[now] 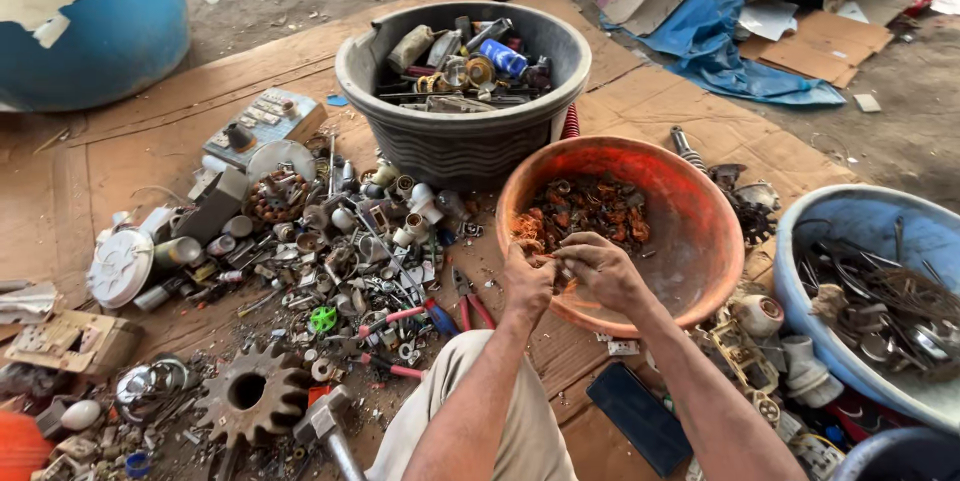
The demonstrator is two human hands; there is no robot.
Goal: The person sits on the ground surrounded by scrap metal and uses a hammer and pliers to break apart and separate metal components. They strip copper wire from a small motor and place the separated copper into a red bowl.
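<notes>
Left hand (pixel 527 281): raised over the near rim of the orange bowl (pixel 690 271), fingers curled together and pinched on a small thin piece of copper-coloured scrap (pixel 547 257); the piece is too small to tell more.
Right hand (pixel 600 269): just beside the left hand, fingertips closed on the same small piece from the other side, so both hands meet at it.
Small piece: held between the two hands, above the bowl's near edge, close to a tuft of copper wire (pixel 527 231) lying against the bowl's inner wall.
Orange bowl: round, worn, sitting on flattened cardboard (pixel 150 141); a heap of rusty brown and copper bits (pixel 590 209) lies at its far side.
Grey tub (pixel 460 146): behind the orange bowl, ribbed wall, filled with mixed metal parts and a blue cylinder.
Blue basin (pixel 840 231): to the right, holding tangled dark wires and metal strips.
Scrap pile (pixel 340 251): spread on the cardboard to the left, made of small fittings, caps, screws and a green plastic wheel.
Pliers (pixel 470 301): red-handled, lying just left of the hands on the cardboard.
Large gear (pixel 250 396): rusty, toothed, lying near the bottom left, beside a hammer head (pixel 322 419).
Dark flat slab (pixel 640 416): lies on the cardboard under the right forearm.
Blue barrel (pixel 100 31): stands at the top left corner.
</notes>
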